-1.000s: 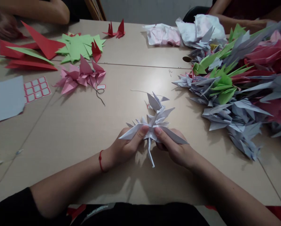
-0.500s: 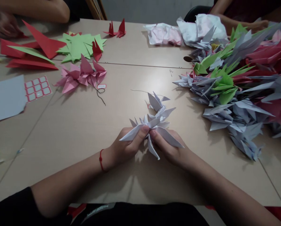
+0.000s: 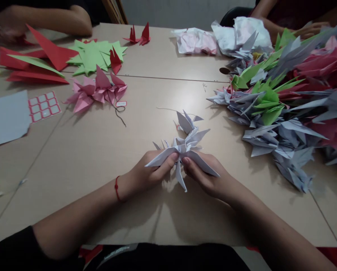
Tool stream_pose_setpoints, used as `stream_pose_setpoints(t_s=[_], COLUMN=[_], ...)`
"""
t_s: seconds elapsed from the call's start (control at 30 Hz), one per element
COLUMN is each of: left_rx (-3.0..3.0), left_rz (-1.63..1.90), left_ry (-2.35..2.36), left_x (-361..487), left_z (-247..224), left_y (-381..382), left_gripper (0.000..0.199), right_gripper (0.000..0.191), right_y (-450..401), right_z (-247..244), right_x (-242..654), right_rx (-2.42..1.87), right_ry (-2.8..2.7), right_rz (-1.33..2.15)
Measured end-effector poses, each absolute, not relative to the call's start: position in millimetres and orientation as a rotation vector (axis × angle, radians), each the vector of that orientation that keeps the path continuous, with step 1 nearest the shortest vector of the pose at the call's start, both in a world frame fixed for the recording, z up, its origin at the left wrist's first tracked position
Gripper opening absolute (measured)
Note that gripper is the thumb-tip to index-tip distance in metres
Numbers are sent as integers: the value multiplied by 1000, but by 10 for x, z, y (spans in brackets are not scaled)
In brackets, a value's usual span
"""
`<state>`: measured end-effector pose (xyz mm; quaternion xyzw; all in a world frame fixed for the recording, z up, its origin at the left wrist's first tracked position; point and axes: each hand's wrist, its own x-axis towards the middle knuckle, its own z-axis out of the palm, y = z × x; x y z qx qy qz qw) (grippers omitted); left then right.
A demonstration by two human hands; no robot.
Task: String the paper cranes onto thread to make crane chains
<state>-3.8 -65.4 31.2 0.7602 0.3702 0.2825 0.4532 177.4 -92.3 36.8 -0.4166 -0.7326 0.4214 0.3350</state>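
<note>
- Both hands grip a white origami crane (image 3: 182, 148) near the table's middle, the left hand (image 3: 150, 171) pinching its left wing and the right hand (image 3: 205, 175) its right wing, fingers clamped on the paper, hands nearly touching.
- The wings' long axis runs left to right, equally near each hand; a narrow paper point aims near.
- More white cranes (image 3: 187, 124) sit just beyond the grip, on the far side, with a thin thread (image 3: 168, 110) beyond them.
- A heap of grey, green and pink origami cranes (image 3: 281, 135) lies right on the beige table (image 3: 100, 146).
</note>
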Motion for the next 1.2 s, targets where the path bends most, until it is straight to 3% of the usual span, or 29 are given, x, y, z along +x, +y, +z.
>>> stream_pose_setpoints(t_s=[0.33,0.47,0.7,0.9,1.07,1.2], left_rx=[1787,1631,1405,1235,1024,1009], left_rz=[767,858,557,436,505,568], left_ry=[938,971,816,772,813,914], left_x=[-36,-27,-54,-32,3,18], left_z=[268,255,314,353,329,311], left_y=[-645,-619,-534,-546,-584,-607], left_gripper=[28,29,34,29,40,45], right_gripper=[21,10,41,16,16,34], right_y=[-946,-981,-946,-950,-963,-983], right_z=[361,362,367,300,254,223], right_x=[1752,1749,1849,1768,1707,1682], right_rx=[-1120,-1093,-1033,-998,-958,-924], right_ry=[-1917,-1936,-1747,-1703,-1527,-1598], right_rz=[1093,1286,1244,1228,1215,995])
